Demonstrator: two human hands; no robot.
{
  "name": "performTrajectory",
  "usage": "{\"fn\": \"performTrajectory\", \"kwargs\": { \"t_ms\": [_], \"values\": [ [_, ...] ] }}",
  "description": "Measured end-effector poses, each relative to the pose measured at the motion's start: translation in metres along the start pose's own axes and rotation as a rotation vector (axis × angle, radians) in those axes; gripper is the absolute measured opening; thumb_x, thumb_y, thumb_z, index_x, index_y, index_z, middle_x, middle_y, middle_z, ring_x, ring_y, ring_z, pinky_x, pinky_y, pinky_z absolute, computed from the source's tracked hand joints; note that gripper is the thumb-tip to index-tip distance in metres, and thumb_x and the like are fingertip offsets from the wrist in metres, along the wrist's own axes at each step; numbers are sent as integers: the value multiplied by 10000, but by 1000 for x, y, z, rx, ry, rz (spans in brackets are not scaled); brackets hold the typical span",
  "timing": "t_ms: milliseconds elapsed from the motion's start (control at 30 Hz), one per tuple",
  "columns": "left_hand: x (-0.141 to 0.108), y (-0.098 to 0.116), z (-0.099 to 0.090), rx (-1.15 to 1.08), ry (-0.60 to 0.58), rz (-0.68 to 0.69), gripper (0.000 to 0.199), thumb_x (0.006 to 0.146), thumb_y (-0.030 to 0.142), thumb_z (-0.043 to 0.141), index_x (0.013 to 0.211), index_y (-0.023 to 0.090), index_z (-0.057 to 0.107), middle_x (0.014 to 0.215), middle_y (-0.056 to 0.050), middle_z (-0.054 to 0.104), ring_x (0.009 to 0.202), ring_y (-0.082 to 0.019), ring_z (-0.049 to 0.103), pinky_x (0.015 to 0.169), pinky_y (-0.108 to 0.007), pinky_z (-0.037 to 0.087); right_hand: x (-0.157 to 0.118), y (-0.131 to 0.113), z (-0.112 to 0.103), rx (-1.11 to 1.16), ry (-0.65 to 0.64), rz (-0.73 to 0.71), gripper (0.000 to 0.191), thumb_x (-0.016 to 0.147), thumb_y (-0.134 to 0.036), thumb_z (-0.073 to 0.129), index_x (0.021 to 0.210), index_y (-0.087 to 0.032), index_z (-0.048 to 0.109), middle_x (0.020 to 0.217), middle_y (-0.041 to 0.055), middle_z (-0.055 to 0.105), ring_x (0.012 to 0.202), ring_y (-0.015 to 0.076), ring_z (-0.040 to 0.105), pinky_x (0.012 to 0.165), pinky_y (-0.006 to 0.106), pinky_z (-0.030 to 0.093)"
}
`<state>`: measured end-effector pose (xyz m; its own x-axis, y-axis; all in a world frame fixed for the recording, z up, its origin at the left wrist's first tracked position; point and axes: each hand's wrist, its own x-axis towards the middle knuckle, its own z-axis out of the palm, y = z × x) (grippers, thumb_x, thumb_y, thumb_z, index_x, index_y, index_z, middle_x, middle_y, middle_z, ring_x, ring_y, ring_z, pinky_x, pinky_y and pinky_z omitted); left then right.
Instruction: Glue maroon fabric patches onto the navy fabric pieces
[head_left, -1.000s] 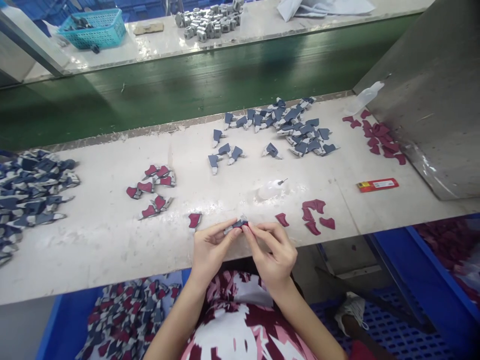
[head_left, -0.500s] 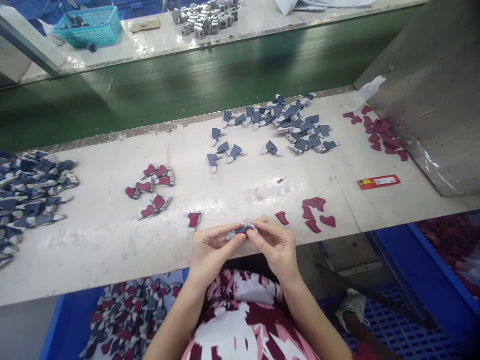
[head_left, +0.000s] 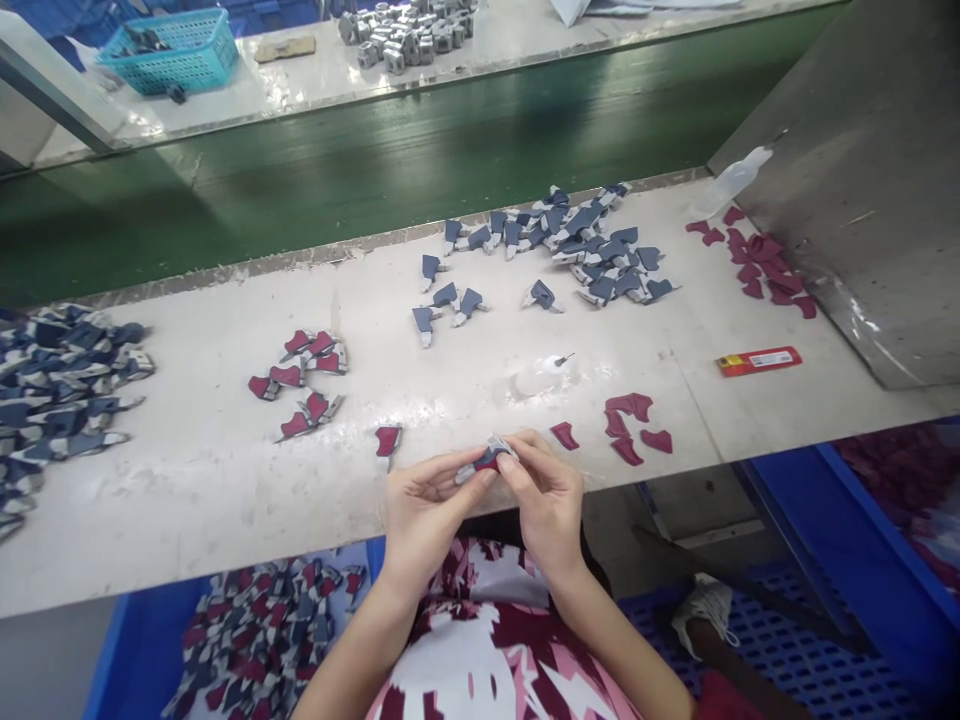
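Between my two hands, just above the near edge of the bench, is a small grey-and-blue plastic part with a maroon piece (head_left: 486, 461) on it. My left hand (head_left: 429, 505) pinches its left end between thumb and fingers. On the right end, my right hand (head_left: 546, 493) presses with thumb and fingertips. Fingers hide much of the part. A similar part with a maroon face (head_left: 388, 440) lies left of my hands. A loose maroon piece (head_left: 565, 435) lies to the right, near several more maroon pieces (head_left: 618, 424). Beyond my hands a clear dropper bottle (head_left: 538, 376) lies on its side.
Blue-grey parts (head_left: 600, 250) are heaped at the back, others (head_left: 60, 380) at far left. A red-and-yellow packet (head_left: 759, 361) and a second bottle (head_left: 739, 180) are at right. A blue bin (head_left: 124, 640) stands below the bench. A green belt (head_left: 375, 150) runs behind.
My right hand has shifted slightly left and its grip on the part has changed a little. The part has tilted slightly. The things on the bench have stayed put.
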<state>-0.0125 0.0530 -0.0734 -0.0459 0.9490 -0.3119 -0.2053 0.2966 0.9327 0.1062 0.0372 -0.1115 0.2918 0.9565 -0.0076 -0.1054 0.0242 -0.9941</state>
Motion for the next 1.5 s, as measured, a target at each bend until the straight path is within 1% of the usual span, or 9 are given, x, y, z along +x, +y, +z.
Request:
{"fn": "performTrajectory", "kwargs": {
  "t_ms": [333, 567, 733, 900, 967, 1067, 1133, 1200, 1500],
  "values": [
    [0, -2, -5, 31, 31, 35, 206, 660, 141, 855, 860, 184, 831, 856, -55, 811, 777, -246, 795, 735, -269, 674, 1, 0, 0, -20, -59, -23, 157, 926, -285, 657, 1010, -288, 789, 883, 13, 677, 835, 143, 657, 734, 243, 566],
    [2, -9, -10, 34, 22, 83, 227, 708, 153, 834, 929, 205, 828, 912, -53, 812, 822, -239, 794, 781, -285, 668, 3, 3, 0, -64, -122, -37, 182, 895, -323, 700, 1053, -262, 769, 953, 48, 686, 889, 184, 661, 782, 302, 574],
    [2, -14, -13, 97, -40, 159, 227, 763, 155, 799, 978, 225, 822, 997, -50, 807, 925, -238, 782, 854, -292, 649, 5, 1, 1, 64, -75, 57, 115, 860, -323, 741, 940, -261, 794, 871, 30, 681, 829, 176, 659, 718, 283, 565],
    [5, -20, -22, 191, -70, 145, 288, 807, 272, 792, 1088, 208, 793, 1027, -62, 799, 912, -253, 783, 861, -334, 652, 14, 8, -6, 67, -193, 131, 141, 864, -367, 740, 930, -259, 801, 855, 25, 727, 789, 173, 679, 705, 291, 579],
    [5, -23, -26, 188, -65, 115, 341, 825, 357, 780, 1126, 197, 780, 966, -65, 808, 837, -252, 791, 816, -344, 664, 16, 10, -11, -26, -213, 18, 212, 885, -385, 718, 1052, -270, 782, 906, 35, 732, 802, 180, 687, 710, 310, 595],
    [5, -22, -30, 184, -76, 78, 393, 833, 433, 765, 1137, 185, 776, 889, -67, 814, 770, -246, 791, 776, -348, 670, 18, 9, -19, -307, -144, -348, 447, 847, -312, 775, 1281, -340, 670, 1047, 42, 693, 927, 197, 671, 778, 338, 602],
    [5, -18, -30, 186, -95, 41, 385, 837, 438, 759, 1124, 183, 781, 908, -72, 814, 785, -246, 790, 785, -354, 667, 19, 7, -24, -500, -121, -600, 486, 824, -229, 798, 1267, -375, 663, 1069, 35, 672, 1013, 208, 633, 861, 368, 586],
    [5, -11, -30, 194, -113, 3, 361, 832, 426, 766, 1101, 186, 790, 949, -75, 812, 815, -248, 789, 801, -359, 663, 21, 6, -26, -629, -152, -752, 400, 841, -173, 772, 1181, -370, 693, 1024, 28, 674, 1060, 219, 596, 910, 389, 564],
    [5, -10, -24, 86, -182, -179, 395, 796, 485, 785, 1021, 162, 807, 885, -103, 814, 784, -254, 789, 743, -346, 664, 22, 12, -23, -788, -247, -799, 340, 950, -70, 546, 1059, -348, 709, 1001, 30, 671, 1031, 202, 544, 895, 358, 515]
  ]
}}
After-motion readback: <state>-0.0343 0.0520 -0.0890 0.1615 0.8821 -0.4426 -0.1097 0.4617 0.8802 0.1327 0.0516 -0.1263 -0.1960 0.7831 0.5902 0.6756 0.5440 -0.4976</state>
